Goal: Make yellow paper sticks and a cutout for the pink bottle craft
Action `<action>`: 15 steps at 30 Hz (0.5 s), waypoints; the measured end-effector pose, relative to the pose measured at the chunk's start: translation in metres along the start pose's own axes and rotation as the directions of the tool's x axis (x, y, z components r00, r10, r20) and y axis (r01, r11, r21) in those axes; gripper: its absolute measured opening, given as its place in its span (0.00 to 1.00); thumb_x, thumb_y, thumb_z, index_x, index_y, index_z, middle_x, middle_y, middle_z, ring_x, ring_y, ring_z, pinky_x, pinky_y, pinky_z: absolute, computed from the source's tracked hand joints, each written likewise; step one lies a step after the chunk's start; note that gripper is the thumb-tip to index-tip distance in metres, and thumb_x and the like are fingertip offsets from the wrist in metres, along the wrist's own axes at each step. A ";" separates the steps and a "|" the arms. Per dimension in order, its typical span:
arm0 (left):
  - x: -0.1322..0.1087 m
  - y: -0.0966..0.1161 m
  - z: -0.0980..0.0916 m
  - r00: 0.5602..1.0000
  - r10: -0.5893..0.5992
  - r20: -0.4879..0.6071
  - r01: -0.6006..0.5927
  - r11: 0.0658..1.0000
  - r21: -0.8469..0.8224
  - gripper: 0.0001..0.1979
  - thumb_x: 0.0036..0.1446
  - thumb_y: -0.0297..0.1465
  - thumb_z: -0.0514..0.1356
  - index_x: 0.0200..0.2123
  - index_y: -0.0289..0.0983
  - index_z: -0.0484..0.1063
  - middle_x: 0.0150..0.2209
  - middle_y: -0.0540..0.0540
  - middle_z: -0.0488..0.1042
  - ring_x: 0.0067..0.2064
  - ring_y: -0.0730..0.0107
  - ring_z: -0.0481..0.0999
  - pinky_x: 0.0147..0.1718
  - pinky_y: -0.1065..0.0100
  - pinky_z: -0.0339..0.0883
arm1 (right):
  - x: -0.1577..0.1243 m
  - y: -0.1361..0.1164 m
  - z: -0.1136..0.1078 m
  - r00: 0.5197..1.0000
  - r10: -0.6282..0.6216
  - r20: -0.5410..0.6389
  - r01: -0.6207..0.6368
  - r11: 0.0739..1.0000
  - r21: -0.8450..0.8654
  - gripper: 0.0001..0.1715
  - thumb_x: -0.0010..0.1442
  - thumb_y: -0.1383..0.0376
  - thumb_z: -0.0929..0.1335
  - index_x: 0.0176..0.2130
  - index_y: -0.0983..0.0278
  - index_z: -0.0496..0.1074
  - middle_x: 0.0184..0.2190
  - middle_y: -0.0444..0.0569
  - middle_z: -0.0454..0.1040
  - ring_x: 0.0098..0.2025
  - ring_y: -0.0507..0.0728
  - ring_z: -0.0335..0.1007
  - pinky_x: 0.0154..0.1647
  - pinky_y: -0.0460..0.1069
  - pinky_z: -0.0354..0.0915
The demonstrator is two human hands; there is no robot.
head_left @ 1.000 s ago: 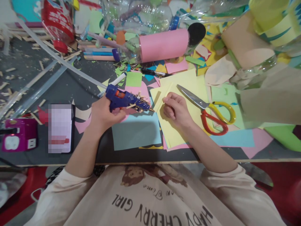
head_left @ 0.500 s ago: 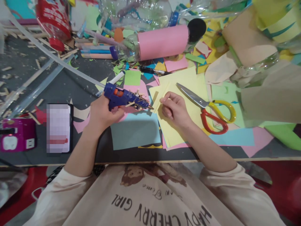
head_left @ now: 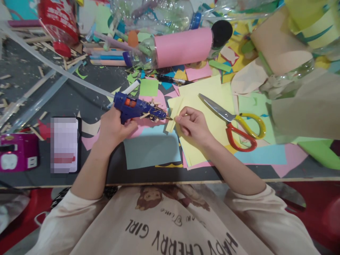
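The narrow yellow strip [head_left: 174, 115] moved leftward, right hand [head_left: 193, 122] pinching it, left hand [head_left: 113, 124] gripping a blue glue gun [head_left: 138, 108].

With the right hand [head_left: 193, 122], brings the yellow paper strip [head_left: 170, 126] leftward and closer to the body than a second ago, with its near end now jutting past the fingertips [head_left: 179, 120] over the blue sheet [head_left: 152, 148]. Narrows the gap to the glue gun nozzle [head_left: 169, 118], now just left of those fingertips.
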State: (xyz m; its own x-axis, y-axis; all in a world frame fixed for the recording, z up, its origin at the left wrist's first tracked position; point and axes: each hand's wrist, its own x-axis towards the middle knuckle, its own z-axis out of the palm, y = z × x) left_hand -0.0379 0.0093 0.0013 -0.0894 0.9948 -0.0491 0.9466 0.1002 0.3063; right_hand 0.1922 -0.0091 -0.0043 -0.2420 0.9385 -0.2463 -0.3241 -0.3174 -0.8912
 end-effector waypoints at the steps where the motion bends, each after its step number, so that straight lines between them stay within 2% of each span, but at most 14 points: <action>1: 0.000 -0.001 0.000 1.000 0.006 0.002 -0.006 1.000 -0.009 0.17 0.35 0.38 0.52 0.33 0.39 0.62 0.25 0.50 0.65 0.34 0.58 0.75 0.37 0.60 0.70 | 0.000 0.001 0.000 1.000 -0.001 0.005 0.001 1.000 -0.005 0.23 0.48 0.52 0.76 0.24 0.62 0.63 0.06 0.31 0.59 0.09 0.42 0.47 0.13 0.41 0.45; 5: 0.000 -0.003 0.000 0.998 0.053 -0.042 -0.054 0.998 -0.037 0.16 0.36 0.38 0.52 0.32 0.39 0.62 0.24 0.51 0.64 0.31 0.63 0.73 0.35 0.63 0.69 | -0.001 0.003 -0.002 0.999 0.015 0.030 -0.014 0.999 -0.048 0.22 0.49 0.53 0.76 0.24 0.63 0.64 0.07 0.32 0.60 0.09 0.42 0.48 0.13 0.41 0.45; 11: 0.001 -0.003 0.001 0.997 0.036 -0.065 -0.037 0.999 -0.024 0.20 0.36 0.38 0.53 0.35 0.35 0.68 0.26 0.47 0.69 0.34 0.54 0.77 0.36 0.56 0.72 | -0.001 -0.001 -0.002 0.997 0.053 0.064 -0.048 0.995 -0.083 0.24 0.47 0.51 0.76 0.24 0.63 0.64 0.07 0.32 0.61 0.09 0.42 0.49 0.12 0.41 0.46; 15: 0.001 -0.005 0.001 0.995 0.050 -0.082 -0.053 0.998 -0.036 0.22 0.37 0.39 0.53 0.37 0.34 0.68 0.29 0.45 0.72 0.35 0.54 0.78 0.36 0.57 0.72 | -0.001 -0.001 -0.002 0.993 0.079 0.091 -0.068 0.991 -0.111 0.24 0.48 0.51 0.76 0.24 0.63 0.64 0.07 0.32 0.60 0.10 0.42 0.49 0.12 0.41 0.47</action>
State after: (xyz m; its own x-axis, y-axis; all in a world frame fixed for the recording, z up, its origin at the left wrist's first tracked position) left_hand -0.0426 0.0095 -0.0012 -0.0669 0.9968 0.0448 0.9384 0.0476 0.3422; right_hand 0.1947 -0.0097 -0.0034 -0.3487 0.8944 -0.2800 -0.2033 -0.3639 -0.9090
